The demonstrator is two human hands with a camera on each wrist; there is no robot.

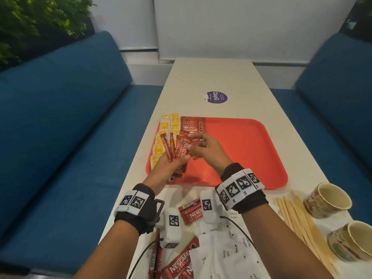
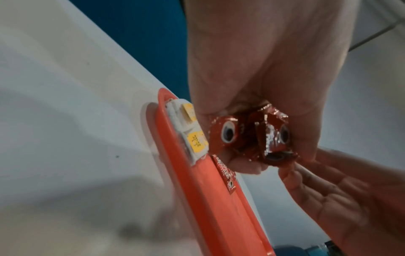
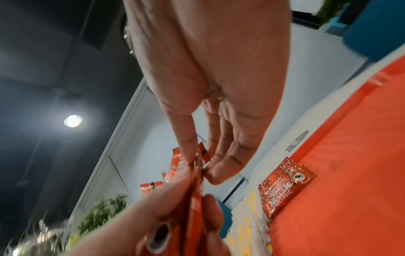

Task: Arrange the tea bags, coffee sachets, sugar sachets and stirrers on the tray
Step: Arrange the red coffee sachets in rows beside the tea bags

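Coffee sachets point(image 1: 177, 150) fan from the gripping left hand point(image 1: 171, 165) over the tray's point(image 1: 251, 150) left edge, the right hand point(image 1: 205, 150) pinching one.

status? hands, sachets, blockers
Left hand grips fanned coffee sachets; right hand pinches one from the fan. Tea bags on tray. Nothing in the way.

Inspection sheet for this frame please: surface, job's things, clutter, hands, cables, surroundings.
Surface: white table, purple sticker.
Job's things: red tray holds tea bags along its left edge and coffee sachets; sugar sachets and stirrers lie off it.
Clutter: two paper cups.
Hands: left hand grips a fan of sachets; right hand pinches one.
Cables: black wire.
Surroundings: blue benches, plant.
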